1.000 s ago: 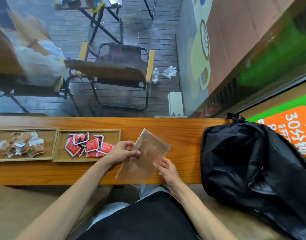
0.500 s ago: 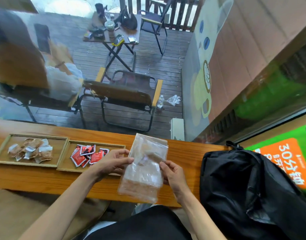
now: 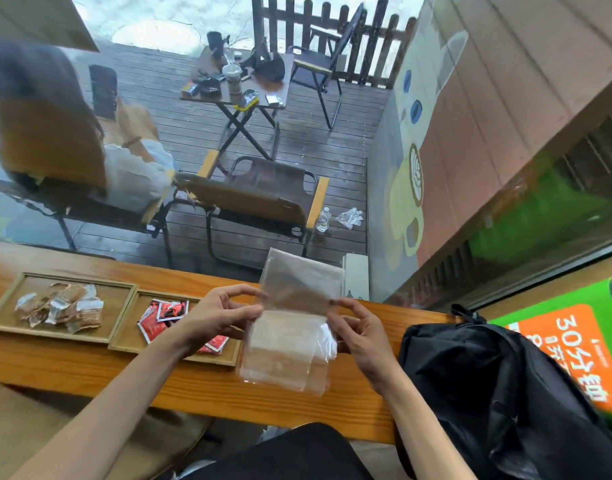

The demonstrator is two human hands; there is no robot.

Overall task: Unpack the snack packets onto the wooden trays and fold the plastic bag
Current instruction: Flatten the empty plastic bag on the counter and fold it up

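From the head camera, we hold the plastic bag (image 3: 292, 323) up in the air between our two hands, just above the wooden counter (image 3: 72, 362). Our left hand (image 3: 217, 315) pinches the bag's left edge with thumb and fingers, and our right hand (image 3: 358, 332) pinches its right edge the same way. The hands sit apart, one on each side, both about as near to the bag as the other. The bag's long side runs up and down, away from us at the top and toward us at the bottom. A crease crosses the bag right at the level of our hands, so we think the fold is under way and the next move turns on bringing the top half down over the bottom half. The bag looks empty to us. To the left of our left hand lies the near tray (image 3: 131, 336) with the red packets (image 3: 162, 318), partly hidden behind that hand. Farther left sits the other tray (image 3: 6, 320) with the brown packets (image 3: 63, 308). So we judge the unpacking is done. To the right of our right hand sits a black backpack (image 3: 498, 393), quite near, so there is little room that way. Under the bag the counter shows bare wood, a fair spot to lay the bag down. The counter's near edge is close to our lap.
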